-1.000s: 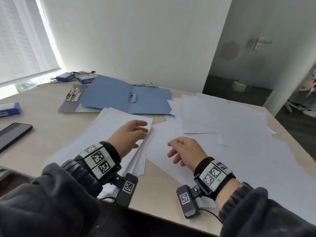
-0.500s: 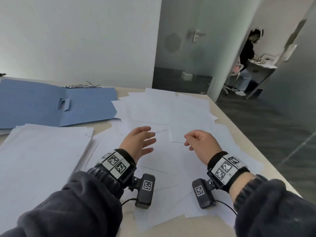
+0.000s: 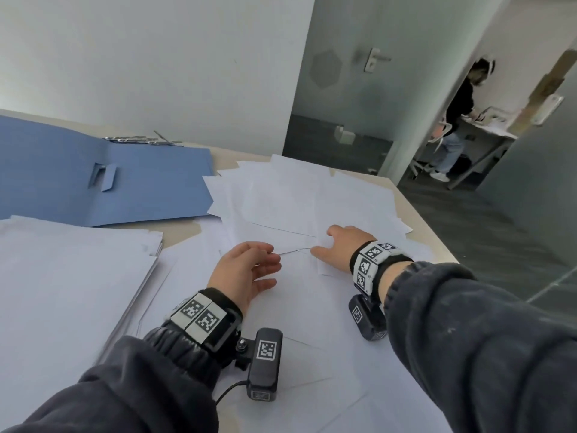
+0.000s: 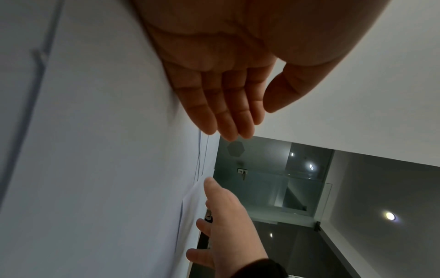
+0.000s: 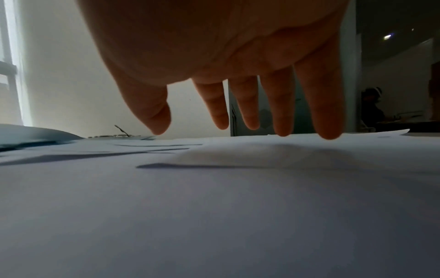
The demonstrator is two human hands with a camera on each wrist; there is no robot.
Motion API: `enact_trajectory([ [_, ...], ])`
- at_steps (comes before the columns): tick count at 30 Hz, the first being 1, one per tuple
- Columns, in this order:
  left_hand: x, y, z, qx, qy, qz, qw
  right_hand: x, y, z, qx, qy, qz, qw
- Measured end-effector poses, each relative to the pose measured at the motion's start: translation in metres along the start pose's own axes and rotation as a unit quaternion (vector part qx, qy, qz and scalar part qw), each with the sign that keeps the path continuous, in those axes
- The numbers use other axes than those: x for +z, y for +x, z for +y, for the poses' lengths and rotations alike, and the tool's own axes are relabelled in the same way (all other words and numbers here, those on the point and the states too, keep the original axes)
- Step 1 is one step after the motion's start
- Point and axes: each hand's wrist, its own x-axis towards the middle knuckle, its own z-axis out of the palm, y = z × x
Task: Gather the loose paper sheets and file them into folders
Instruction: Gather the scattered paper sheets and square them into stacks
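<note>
Nearest me, my left hand (image 3: 246,270) hovers just above the loose sheets (image 3: 299,310), fingers straight and held close together, thumb apart, holding nothing. Just beyond it my right hand (image 3: 340,248) reaches flat over the scatter, fingers spread and pointing down, the little finger seemingly touching paper — the wrist view is too dim to be sure. The sheets lie overlapped across the right half of the table (image 3: 184,231), some corners lifted. I judge them light, limp and slick on each other, so I would press and sweep them together, then take hold at a raised edge rather than pinch mid-sheet. To the left sits the squared stack (image 3: 71,276); farther back the open blue folder (image 3: 103,176) with its metal fasteners (image 3: 137,139). The sheets look blank — no readable writing anywhere.
</note>
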Motion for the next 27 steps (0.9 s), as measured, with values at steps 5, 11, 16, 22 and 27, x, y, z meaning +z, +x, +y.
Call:
enact_trajectory([
  [5,-0.001,0.000,0.000,0.000,0.005,-0.016,1.000,0.004,0.009,-0.011,0.019,-0.001,-0.058,0.998],
  [11,0.000,-0.001,0.001,-0.004,0.015,-0.032,0.999,0.004,0.007,-0.011,0.020,0.008,-0.055,0.998],
  [16,0.000,-0.003,0.003,-0.007,0.020,-0.035,0.999,0.002,0.008,-0.004,0.065,0.042,0.005,0.997],
  [22,0.000,-0.003,0.004,-0.011,0.017,-0.035,0.999,-0.016,0.018,0.003,0.070,0.025,0.064,0.995],
  [27,-0.002,0.000,0.005,-0.017,0.012,-0.036,0.999,-0.040,0.043,-0.029,0.030,0.030,0.094,0.995],
])
